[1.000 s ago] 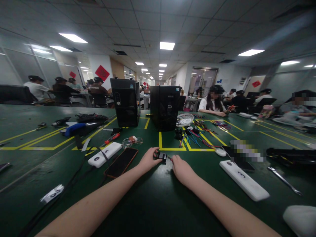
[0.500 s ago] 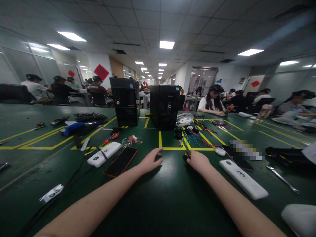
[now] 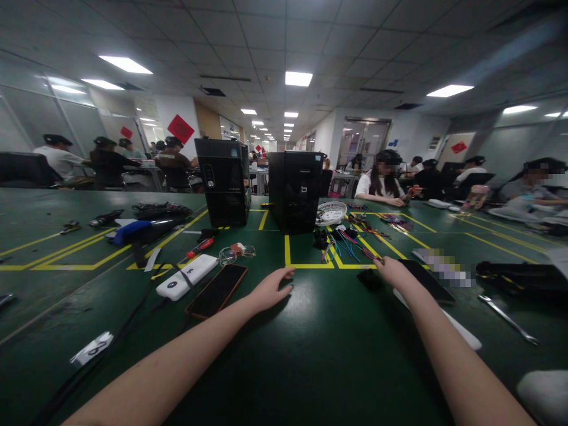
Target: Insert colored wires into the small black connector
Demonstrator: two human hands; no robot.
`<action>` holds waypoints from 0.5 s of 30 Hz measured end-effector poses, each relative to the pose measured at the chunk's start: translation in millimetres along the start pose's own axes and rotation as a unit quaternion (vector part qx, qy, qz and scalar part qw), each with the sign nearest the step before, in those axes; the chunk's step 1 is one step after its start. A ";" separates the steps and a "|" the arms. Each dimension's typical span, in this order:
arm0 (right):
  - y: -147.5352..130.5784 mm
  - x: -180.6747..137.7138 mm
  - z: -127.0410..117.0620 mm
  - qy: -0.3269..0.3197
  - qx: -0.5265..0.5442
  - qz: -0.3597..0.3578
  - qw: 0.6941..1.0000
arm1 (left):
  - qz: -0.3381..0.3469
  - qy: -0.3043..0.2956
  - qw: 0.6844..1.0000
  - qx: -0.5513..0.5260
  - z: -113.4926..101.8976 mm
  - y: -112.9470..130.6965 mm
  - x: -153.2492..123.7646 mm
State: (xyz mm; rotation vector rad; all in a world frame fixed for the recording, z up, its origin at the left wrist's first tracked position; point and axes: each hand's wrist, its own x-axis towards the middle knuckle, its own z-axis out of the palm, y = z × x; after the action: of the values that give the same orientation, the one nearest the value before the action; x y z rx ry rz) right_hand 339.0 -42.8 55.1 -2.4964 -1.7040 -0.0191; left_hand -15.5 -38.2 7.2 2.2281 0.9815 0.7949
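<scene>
My left hand [image 3: 273, 288] rests over the green table with its fingers stretched out and thumb apart, holding nothing. To its left lies a dark phone [image 3: 217, 290] with an orange-brown edge. My right hand [image 3: 394, 271] is farther right, its fingers drawn together by the ends of the coloured wires [image 3: 348, 244]. Just left of those fingertips is a small black squarish thing [image 3: 370, 280]; whether the hand holds it is unclear. Under the right wrist and forearm, a white power bank [image 3: 461, 332] is partly covered. A second dark phone [image 3: 426, 281] lies beside that wrist.
Two black computer towers [image 3: 224, 183] [image 3: 296, 192] stand ahead. On the left are a white power bank [image 3: 187, 277], a red screwdriver [image 3: 200, 247] and glasses [image 3: 237, 253]. A white basket [image 3: 332, 213] and a wrench [image 3: 508, 319] are right. A person [image 3: 385, 177] sits across the table.
My right hand has moved right, from the middle of the table to the wire ends. The small dark thing at its fingers has shifted right too. My left hand has stayed put.
</scene>
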 end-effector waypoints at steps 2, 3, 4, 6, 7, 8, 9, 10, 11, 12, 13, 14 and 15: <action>2.4 1.2 -5.5 -0.005 0.006 -0.020 1.000 | -0.002 -0.002 1.000 0.001 -0.1 0.4 0.1; 3.5 1.0 -7.3 -0.011 0.009 -0.033 0.999 | -0.002 -0.003 1.000 0.002 -0.1 0.5 0.1; 4.3 0.4 -8.3 -0.020 0.014 -0.040 0.999 | -0.001 -0.001 1.000 0.002 -0.1 0.7 0.1; 4.9 -1.6 -8.5 -0.046 0.031 -0.040 0.998 | -0.002 0.000 1.000 0.003 -0.2 1.3 0.0; 4.8 -2.6 -7.8 -0.061 0.040 -0.041 0.996 | -0.004 0.001 1.000 0.004 -0.3 1.7 -0.1; 4.5 -3.3 -6.9 -0.075 0.047 -0.046 0.995 | -0.005 0.001 1.000 0.005 -0.6 2.1 -0.2; 4.0 -3.7 -5.9 -0.084 0.051 -0.052 0.994 | -0.005 -0.001 1.000 0.006 -0.8 2.4 -0.2; 3.5 -3.7 -5.0 -0.086 0.049 -0.060 0.993 | -0.005 -0.002 1.000 0.007 -1.0 2.5 -0.2; 3.0 -3.5 -4.2 -0.080 0.043 -0.067 0.994 | -0.005 -0.004 1.000 0.008 -1.2 2.5 -0.3; 2.5 -3.1 -3.6 -0.070 0.037 -0.075 0.994 | -0.005 -0.005 1.000 0.008 -1.3 2.2 -0.3; 2.1 -2.6 -3.3 -0.057 0.031 -0.082 0.994 | -0.006 -0.006 1.000 0.008 -1.2 1.7 -0.2; 1.8 -2.2 -3.2 -0.045 0.026 -0.090 0.995 | -0.005 -0.008 1.000 0.007 -1.1 1.1 -0.1; 1.6 -1.9 -3.3 -0.036 0.022 -0.096 0.994 | -0.004 -0.010 1.000 0.008 -0.9 0.4 0.0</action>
State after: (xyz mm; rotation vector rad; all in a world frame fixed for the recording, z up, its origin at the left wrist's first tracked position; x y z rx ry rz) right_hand 340.0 -45.5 58.0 -2.3198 -1.9455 0.0916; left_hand -15.9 -38.2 8.1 2.2395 0.9905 0.7618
